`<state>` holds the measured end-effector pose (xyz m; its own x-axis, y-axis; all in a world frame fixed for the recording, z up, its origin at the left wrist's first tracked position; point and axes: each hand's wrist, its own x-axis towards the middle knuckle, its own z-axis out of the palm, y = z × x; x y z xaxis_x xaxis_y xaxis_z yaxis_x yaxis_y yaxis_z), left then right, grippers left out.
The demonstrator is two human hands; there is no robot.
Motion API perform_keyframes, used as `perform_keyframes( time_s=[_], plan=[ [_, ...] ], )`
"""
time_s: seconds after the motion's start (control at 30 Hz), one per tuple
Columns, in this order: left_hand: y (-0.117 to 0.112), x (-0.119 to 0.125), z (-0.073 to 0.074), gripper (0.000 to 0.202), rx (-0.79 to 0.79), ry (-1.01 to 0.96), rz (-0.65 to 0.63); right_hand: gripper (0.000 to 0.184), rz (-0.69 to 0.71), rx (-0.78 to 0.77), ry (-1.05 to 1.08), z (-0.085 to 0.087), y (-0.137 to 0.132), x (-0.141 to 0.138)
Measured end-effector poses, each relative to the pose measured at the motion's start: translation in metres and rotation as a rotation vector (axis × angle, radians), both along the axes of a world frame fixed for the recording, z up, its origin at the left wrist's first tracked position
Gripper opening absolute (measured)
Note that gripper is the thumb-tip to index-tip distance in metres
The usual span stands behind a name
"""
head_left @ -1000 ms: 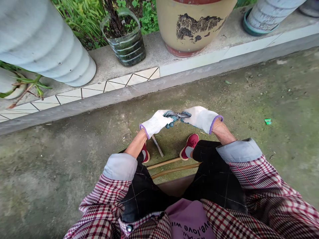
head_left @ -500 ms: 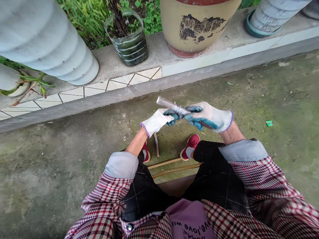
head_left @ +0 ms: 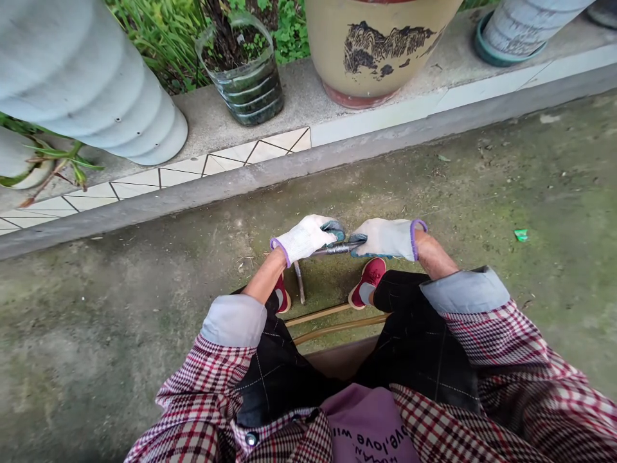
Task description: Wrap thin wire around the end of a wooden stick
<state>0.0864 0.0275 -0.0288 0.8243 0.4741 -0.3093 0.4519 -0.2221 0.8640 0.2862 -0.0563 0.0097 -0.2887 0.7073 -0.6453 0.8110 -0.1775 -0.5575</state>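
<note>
Between my gloved hands lies a short rod (head_left: 339, 249) with silvery wire coiled tightly round its middle. My left hand (head_left: 311, 236), in a white glove with blue-green coated fingers, is closed over its left part. At its right part my right hand (head_left: 383, 238), gloved alike, is closed with thumb and fingers pinched near the edge of the coil. Both fingers and palms cover the rod's ends. A second thin rod (head_left: 299, 283) is below my left hand, by my left shoe; my left hand hides its upper end from view.
A concrete ledge (head_left: 299, 90) with a tiled edge runs across the front. On it stand a white ribbed pot (head_left: 120, 83), a cut plastic bottle planter (head_left: 250, 96) and a large tan pot (head_left: 380, 58). A green scrap (head_left: 520, 235) lies on the ground at right.
Both hands have turned over the rod, backs now upward, and sit slightly lower. The rod has swung from slanting to nearly level, and its pale left end is now hidden.
</note>
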Motion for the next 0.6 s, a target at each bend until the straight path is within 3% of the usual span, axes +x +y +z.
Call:
perform_keyframes(
  time_s=[0.13,0.23,0.43,0.6],
  plan=[
    [-0.002,0.0,0.0,0.026,0.128,0.024,0.035,0.018,0.043,0.053,-0.141,-0.012,0.005,0.001],
    [-0.006,0.001,-0.002,0.023,0.119,0.037,0.083,0.017,0.035,0.069,-0.256,-0.015,0.008,0.001],
    [-0.013,0.011,-0.005,0.018,-0.276,-0.085,0.275,0.018,-0.1,0.152,-0.272,0.002,0.012,0.002],
    [-0.012,0.018,-0.002,0.017,-0.431,-0.126,0.425,0.024,-0.226,0.239,-0.213,0.003,0.014,0.005]
  ],
)
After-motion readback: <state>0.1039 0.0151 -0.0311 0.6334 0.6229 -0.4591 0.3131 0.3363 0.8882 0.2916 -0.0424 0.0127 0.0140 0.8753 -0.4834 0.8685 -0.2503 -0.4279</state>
